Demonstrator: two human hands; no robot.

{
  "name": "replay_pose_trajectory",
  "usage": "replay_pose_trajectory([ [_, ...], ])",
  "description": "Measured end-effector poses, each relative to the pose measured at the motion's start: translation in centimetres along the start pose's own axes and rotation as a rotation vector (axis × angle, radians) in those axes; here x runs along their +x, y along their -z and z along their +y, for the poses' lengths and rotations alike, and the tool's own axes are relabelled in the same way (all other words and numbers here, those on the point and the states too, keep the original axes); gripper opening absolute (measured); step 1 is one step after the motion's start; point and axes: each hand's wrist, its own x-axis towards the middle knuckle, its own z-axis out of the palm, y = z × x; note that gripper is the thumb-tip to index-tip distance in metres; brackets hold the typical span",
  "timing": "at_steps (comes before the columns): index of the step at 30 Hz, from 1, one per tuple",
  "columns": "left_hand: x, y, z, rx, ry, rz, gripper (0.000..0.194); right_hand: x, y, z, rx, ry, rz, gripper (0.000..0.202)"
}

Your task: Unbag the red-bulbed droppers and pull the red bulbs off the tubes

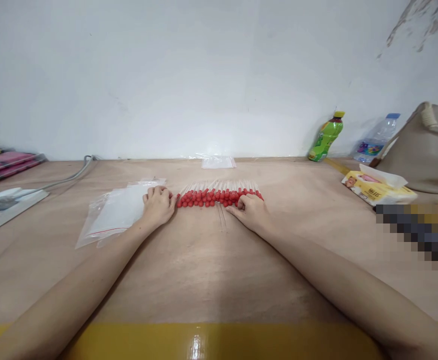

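A wide row of pale sticks with red rounded heads [207,196] lies on the wooden table, heads towards me. At the row's left end is my left hand [158,204], its fingers bent and closed, fingertips against the outermost heads. What those fingers hold, if anything, is hidden. My right hand [252,210] rests at the right end, its curled fingers over some red heads and its thumb stretched out to the left, apart from them. Near that thumb, a few thin strands [221,217] stick out from the row towards me.
Clear zip bags [113,212] lie left of the row, partly under my left hand. Another small bag [219,162] is by the wall. At right stand a green bottle [327,137], a clear bottle [378,137], a tissue pack [376,187] and a beige bag [421,150]. A cable [68,177] runs at left.
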Motion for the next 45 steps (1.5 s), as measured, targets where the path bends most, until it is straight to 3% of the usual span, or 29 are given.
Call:
replay_pose_trajectory([
  [3,0.0,-0.2,-0.1,-0.021,0.044,0.051,0.026,0.4,-0.3,-0.4,-0.113,-0.034,0.002,0.039],
  [7,-0.1,0.1,0.0,-0.126,0.103,0.219,0.020,0.7,-0.5,-0.4,-0.184,-0.021,0.004,0.040],
  [11,-0.9,0.9,1.0,-0.237,0.029,0.335,0.017,1.0,-0.6,0.1,-0.166,-0.023,-0.013,0.039],
  [19,-4.2,2.1,5.0,-0.444,-0.322,0.095,0.014,1.5,-0.8,0.8,-0.112,-0.033,0.016,0.040],
  [25,-4.7,1.4,5.2,-0.568,-0.431,-0.001,0.015,-0.5,1.4,1.2,0.129,0.159,-0.002,0.020],
  [31,-4.8,1.3,5.7,-0.648,-0.564,0.047,0.013,-2.6,3.0,1.2,0.135,0.384,-0.024,0.045],
  [37,-5.3,1.4,7.0,-0.705,-0.655,0.079,0.011,-2.4,2.1,0.6,0.103,0.479,-0.062,0.025],
  [42,-4.9,1.3,8.0,-0.645,-0.759,0.136,0.029,-2.5,2.0,0.3,0.150,0.537,-0.045,0.025],
  [45,-4.5,0.9,8.5,-0.643,-0.816,0.189,0.025,-2.6,1.9,0.2,0.163,0.560,-0.027,0.022],
])
